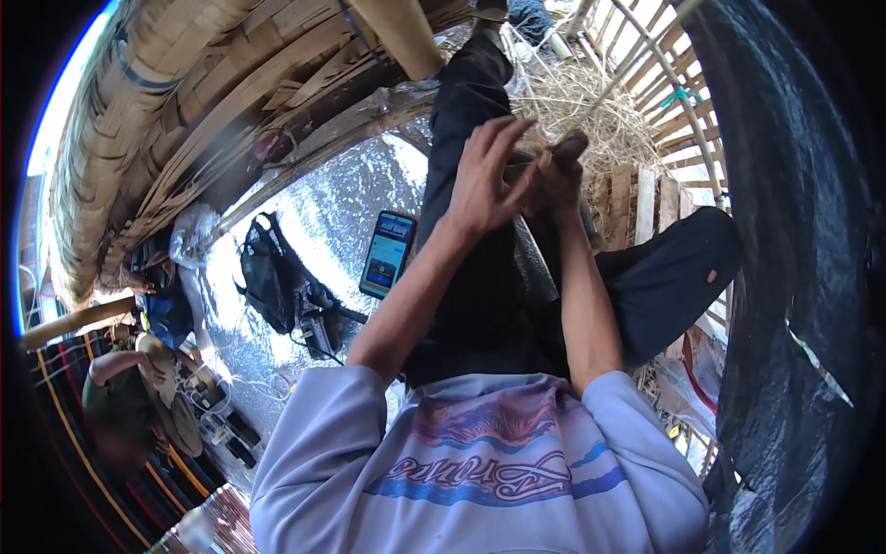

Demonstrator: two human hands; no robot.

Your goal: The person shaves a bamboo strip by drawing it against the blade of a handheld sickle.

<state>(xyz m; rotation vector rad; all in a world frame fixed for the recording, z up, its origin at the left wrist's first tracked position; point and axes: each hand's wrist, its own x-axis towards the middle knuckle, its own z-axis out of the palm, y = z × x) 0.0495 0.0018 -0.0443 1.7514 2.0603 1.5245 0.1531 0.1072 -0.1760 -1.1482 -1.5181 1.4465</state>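
My left hand (480, 185) is raised over my outstretched leg, fingers spread, with nothing seen in its grasp. Beside it, my right hand (558, 189) is closed around a dark brown piece with a rounded end (570, 145), perhaps a handle; its kind is unclear. The left fingertips come close to the right hand, and I cannot tell whether they touch. A greyish strip (533, 263) shows below the hands, between my legs, partly hidden by the forearms. Both legs wear black trousers (669, 272), the right one bent outward.
A phone (388, 254) with its screen lit and a black bag (268, 272) lie on the silver sheet (341, 175) at left. Straw (591, 115) lies ahead near a bamboo slat wall (683, 120). Another person (120, 397) sits at lower left. Black plastic (784, 231) hangs at right.
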